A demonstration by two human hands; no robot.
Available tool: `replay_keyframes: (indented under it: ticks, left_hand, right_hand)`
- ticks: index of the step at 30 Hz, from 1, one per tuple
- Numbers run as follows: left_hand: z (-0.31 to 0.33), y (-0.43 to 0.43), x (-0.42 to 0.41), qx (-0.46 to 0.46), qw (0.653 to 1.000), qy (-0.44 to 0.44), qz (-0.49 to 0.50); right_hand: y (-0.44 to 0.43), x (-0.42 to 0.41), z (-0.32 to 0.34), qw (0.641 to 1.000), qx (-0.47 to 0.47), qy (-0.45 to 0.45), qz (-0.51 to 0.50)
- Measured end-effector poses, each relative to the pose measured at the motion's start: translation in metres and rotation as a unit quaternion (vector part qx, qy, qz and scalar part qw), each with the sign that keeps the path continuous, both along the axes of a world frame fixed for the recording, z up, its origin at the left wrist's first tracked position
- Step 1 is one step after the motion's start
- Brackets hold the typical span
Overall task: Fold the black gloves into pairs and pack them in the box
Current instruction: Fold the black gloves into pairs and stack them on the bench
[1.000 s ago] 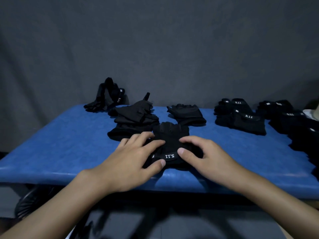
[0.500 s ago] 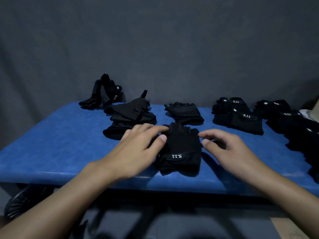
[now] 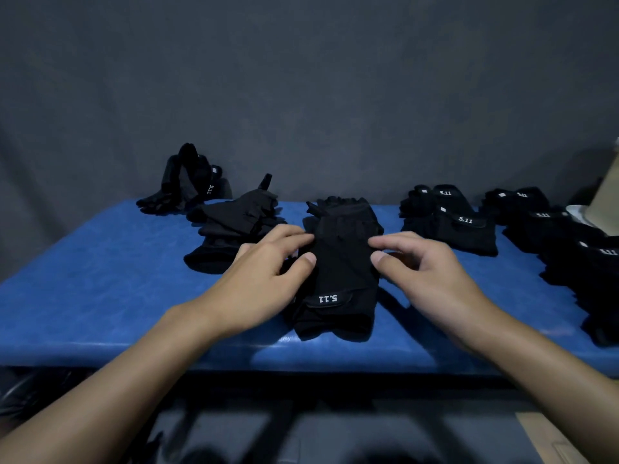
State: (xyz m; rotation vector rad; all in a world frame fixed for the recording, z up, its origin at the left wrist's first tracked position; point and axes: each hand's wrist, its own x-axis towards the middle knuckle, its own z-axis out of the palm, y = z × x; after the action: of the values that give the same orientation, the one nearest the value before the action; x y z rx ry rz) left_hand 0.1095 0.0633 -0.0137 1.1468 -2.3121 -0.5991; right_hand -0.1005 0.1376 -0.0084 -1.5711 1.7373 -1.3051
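While left grip (image 3: 261,279) and right grip (image 3: 425,276) pinch the glove (image 3: 338,272), loose gloves (image 3: 234,222) crowd just behind.

a black glove pair (image 3: 338,279) lies on the blue table (image 3: 100,289) at the middle of its front edge, its cuff label nearest the person. the left hand (image 3: 258,283) pinches its left side between thumb and fingers, and the right hand (image 3: 432,279) pinches its right side. loose gloves (image 3: 234,222) are heaped toward the back left corner. folded pairs (image 3: 449,222) sit toward the right edge, near a cardboard box (image 3: 608,195).
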Motion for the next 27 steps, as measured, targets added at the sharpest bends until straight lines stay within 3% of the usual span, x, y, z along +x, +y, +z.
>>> replay_keyframes:
  ticks: [6,10,12,16,22,27]
  left_hand:
    - [-0.005,0.0,0.002,-0.005,0.998,-0.046,-0.03]
    - [-0.003,-0.005,0.012,-0.009,0.999,0.002,-0.045]
    - [0.001,-0.006,0.02,-0.015,0.999,0.015,-0.037]
    - [0.007,-0.004,0.035,-0.037,0.998,0.007,-0.041]
    - [0.005,0.013,0.035,-0.045,0.992,-0.041,-0.108]
    - [0.002,0.016,0.03,-0.063,0.991,0.016,-0.118]
  right_hand:
    - [-0.003,0.002,-0.01,0.996,0.073,0.042,0.007]
    - [0.003,0.001,-0.007,0.997,0.0,0.08,0.011]
    - [0.011,0.002,-0.002,0.989,-0.049,0.122,0.066]
    - [0.021,0.003,-0.004,0.971,-0.028,0.159,0.174]
    - [0.018,0.002,-0.011,0.973,-0.053,0.145,0.174]
    - [0.017,0.003,-0.011,0.974,-0.085,0.147,0.153]
